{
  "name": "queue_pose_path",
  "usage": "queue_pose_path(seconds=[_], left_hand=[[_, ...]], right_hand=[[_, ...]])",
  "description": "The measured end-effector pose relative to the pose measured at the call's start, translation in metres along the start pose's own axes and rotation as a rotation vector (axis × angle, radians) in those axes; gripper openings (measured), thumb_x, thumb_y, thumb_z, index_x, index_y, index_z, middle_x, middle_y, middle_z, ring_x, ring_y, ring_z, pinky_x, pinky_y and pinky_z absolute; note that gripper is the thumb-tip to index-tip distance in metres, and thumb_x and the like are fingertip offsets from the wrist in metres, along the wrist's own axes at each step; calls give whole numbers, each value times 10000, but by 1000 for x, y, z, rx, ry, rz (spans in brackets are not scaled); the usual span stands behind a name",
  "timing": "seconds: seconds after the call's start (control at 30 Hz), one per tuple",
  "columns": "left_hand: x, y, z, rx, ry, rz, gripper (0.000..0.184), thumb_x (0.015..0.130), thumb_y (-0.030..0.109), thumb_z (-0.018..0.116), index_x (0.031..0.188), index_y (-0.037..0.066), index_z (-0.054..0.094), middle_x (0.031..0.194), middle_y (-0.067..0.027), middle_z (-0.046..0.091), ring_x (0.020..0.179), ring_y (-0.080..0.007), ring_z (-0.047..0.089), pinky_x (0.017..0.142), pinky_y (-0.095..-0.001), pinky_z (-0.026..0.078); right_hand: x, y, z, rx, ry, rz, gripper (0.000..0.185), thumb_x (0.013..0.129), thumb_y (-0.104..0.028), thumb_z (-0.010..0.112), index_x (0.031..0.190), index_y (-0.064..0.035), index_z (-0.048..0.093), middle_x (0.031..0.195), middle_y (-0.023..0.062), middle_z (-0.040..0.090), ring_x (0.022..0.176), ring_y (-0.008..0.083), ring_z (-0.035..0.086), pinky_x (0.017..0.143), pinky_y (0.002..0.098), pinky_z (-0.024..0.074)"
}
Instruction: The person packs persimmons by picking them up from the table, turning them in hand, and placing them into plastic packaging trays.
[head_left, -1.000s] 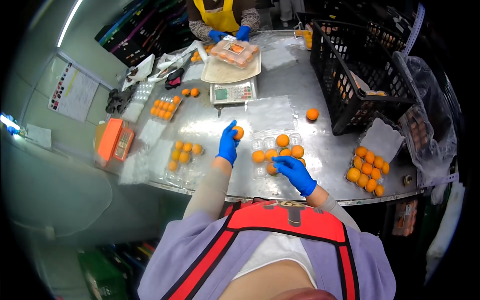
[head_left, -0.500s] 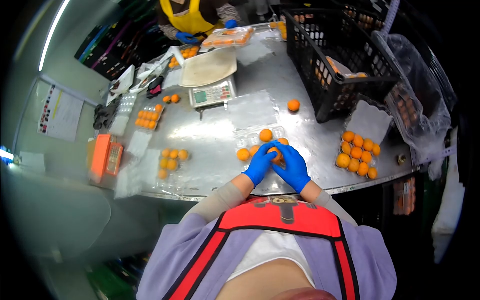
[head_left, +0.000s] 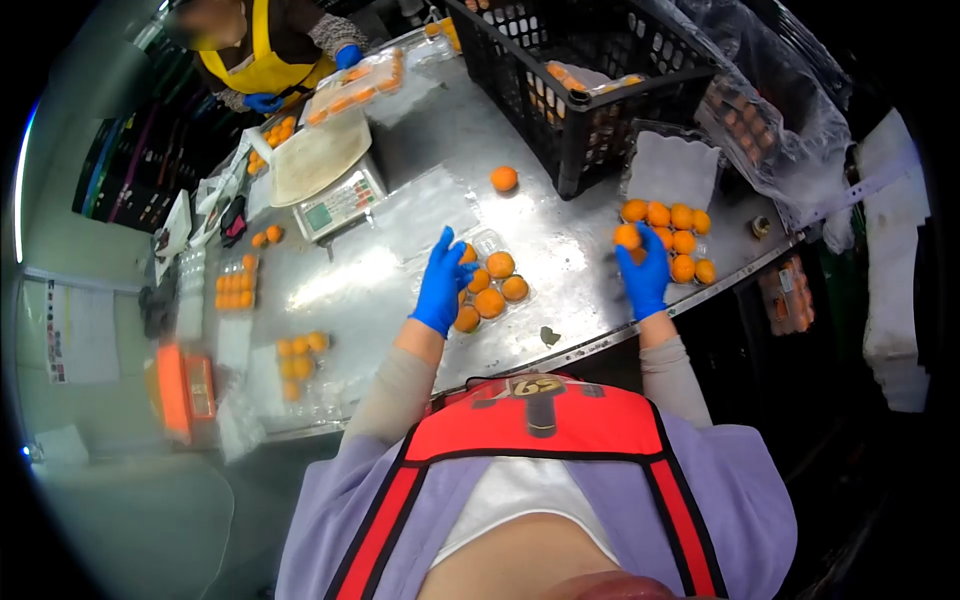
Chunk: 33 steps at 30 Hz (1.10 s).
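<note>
My left hand [head_left: 440, 285] in a blue glove is at the left side of a clear plastic tray [head_left: 522, 292], its fingers stretched and apart. Several oranges [head_left: 489, 303] sit in the cups of that tray, the nearest ones partly behind the hand. Over at the right, my right hand [head_left: 643, 280], also gloved, has its fingers closed around an orange [head_left: 627, 236]. It is at the left edge of a filled tray of oranges [head_left: 683, 241], whose lid [head_left: 672, 170] stands open behind. A small green leaf [head_left: 550, 336] lies on the metal table between my hands.
A black crate [head_left: 570, 130] stands at the back right, beside clear plastic bagging [head_left: 790, 150]. One loose orange [head_left: 504, 179] lies near it. A scale [head_left: 340, 203] and more orange trays [head_left: 235, 289] are at the left. Across the table is a person in a yellow apron [head_left: 265, 70].
My hands have parted: the right went to the right-hand tray and took an orange, while the left stayed by the middle tray. That tray shows more oranges. The leaf is now visible.
</note>
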<state>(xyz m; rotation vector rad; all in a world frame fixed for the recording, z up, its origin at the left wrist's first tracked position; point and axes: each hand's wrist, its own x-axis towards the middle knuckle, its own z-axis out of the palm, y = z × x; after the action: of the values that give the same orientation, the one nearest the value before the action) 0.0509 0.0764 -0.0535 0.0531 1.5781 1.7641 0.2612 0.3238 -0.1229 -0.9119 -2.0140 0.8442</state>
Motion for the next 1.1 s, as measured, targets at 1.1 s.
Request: queue_pose_path(seconds=[1.1], left_hand=[[155, 105, -134, -718, 66, 318, 379, 876, 287, 511, 1188, 74, 483, 1217, -76, 517, 1103, -204, 487, 952, -349, 379]], right_hand=[[-3, 79, -99, -144, 384, 182, 458, 757, -131, 712, 1163, -20, 531, 1101, 78, 560, 948, 156, 532, 873, 293, 417]])
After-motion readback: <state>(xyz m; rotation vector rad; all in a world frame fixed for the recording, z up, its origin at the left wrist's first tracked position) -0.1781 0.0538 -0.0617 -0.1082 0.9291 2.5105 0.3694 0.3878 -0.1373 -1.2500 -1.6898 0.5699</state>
